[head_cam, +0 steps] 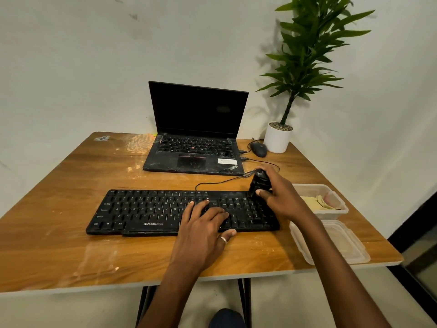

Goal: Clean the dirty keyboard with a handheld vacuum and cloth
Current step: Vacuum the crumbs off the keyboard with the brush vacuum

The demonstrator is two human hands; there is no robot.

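The left hand (208, 223) lies flat, steadying the keyboard (182, 211) while the right hand (279, 195) grips the handheld vacuum (259, 183) at its far-right keys, so vacuuming is probably only partway, with the cloth (318, 202) unused in its tub (340, 209).

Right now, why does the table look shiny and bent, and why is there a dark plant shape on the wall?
In the head view, light glares off the glossy table; the wide-angle lens bows its edges; the plant throws a soft shadow onto the wall to its left; the picture stays fairly sharp throughout.

dusty black keyboard (151, 211) lies flat, black handheld vacuum (259, 183) upright on it.
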